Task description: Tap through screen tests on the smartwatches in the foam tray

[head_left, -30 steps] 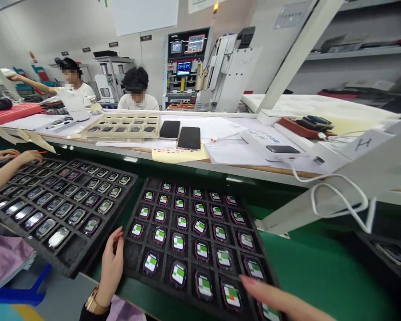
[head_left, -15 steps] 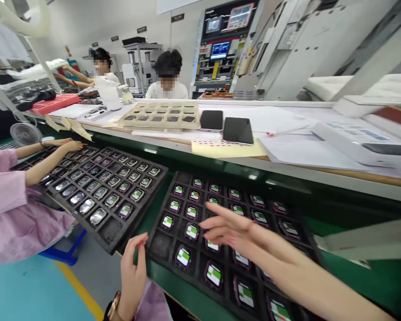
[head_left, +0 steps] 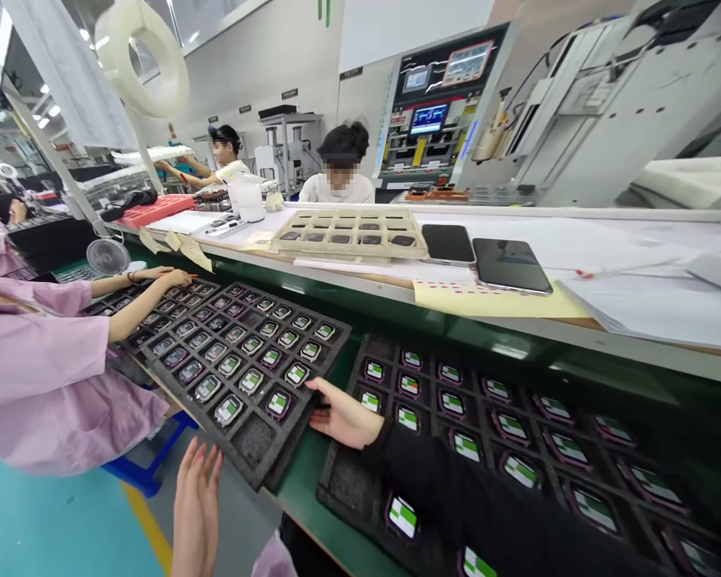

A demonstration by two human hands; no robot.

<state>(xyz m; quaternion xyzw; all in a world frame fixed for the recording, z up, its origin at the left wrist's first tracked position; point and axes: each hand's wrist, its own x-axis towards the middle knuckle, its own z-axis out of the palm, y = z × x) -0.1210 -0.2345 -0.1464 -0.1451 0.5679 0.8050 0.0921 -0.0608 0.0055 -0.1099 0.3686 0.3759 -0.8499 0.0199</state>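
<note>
Two black foam trays of small smartwatch bodies with lit green-and-white screens lie on the green belt. My right hand (head_left: 344, 418), in a black sleeve, reaches across the right tray (head_left: 348, 489) and closes thumb and fingers on the right edge of the left tray (head_left: 249, 449). My left hand (head_left: 193, 501) hovers low in front of that tray's near corner, fingers stretched out together and holding nothing. Watches (head_left: 278, 402) fill most pockets of the left tray. The near corner pockets of both trays are bare.
A person in pink (head_left: 48, 377) at the left rests a hand on the far end of the left tray. Behind the belt a raised bench holds a beige tray (head_left: 348, 234), two phones (head_left: 509, 266), a yellow sheet and papers. Two more people and machines stand beyond.
The view has swung left. My right hand moved from over the right tray to the left tray's edge and took hold of it. My left hand dropped lower and opened flat.
</note>
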